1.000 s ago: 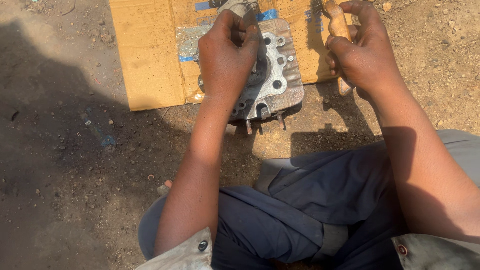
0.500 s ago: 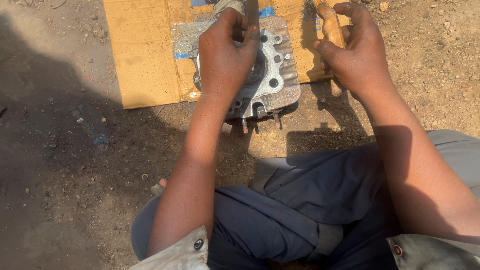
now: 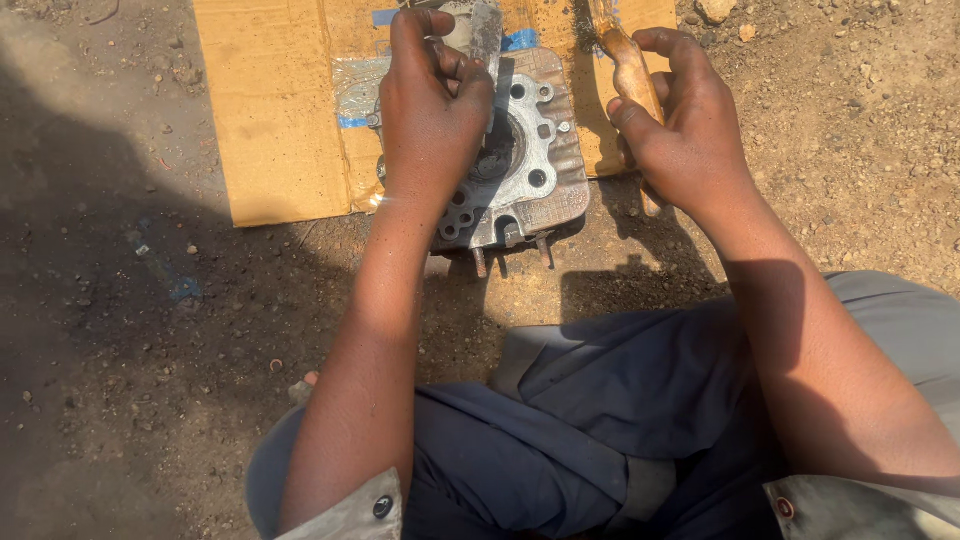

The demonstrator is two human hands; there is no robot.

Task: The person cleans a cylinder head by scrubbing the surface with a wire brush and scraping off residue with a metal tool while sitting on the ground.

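Cylinder head (image 3: 535, 165), grey cast metal with bolt holes round a big centre bore, sits half on a flat sheet of cardboard (image 3: 270, 110) on the dirt right in front of your knees, studs poking out toward you off the cardboard's near edge.

Going left to right: your left hand (image 3: 430, 120) is curled tight around a flat metal blade (image 3: 485, 35), looks like a scraper or chisel, with its lower end down by the bore. I can't see the tip itself, your fingers cover it. I'd keep that blade low and flat against the face so it shaves rather than digs, since soft alloy gouges easily, and keep your thumb behind the edge.

Your right hand (image 3: 685, 135) is wrapped around a worn wooden handle (image 3: 630, 75), off to the side of the head and not touching it. What's on the end of it runs out of frame.

Stuff around: strips of blue tape (image 3: 520, 40) and a clear plastic patch (image 3: 355, 90) on the cardboard, loose pebbles (image 3: 715, 10) and grit everywhere. That grit is my worry, it could easily get onto the face you're working.
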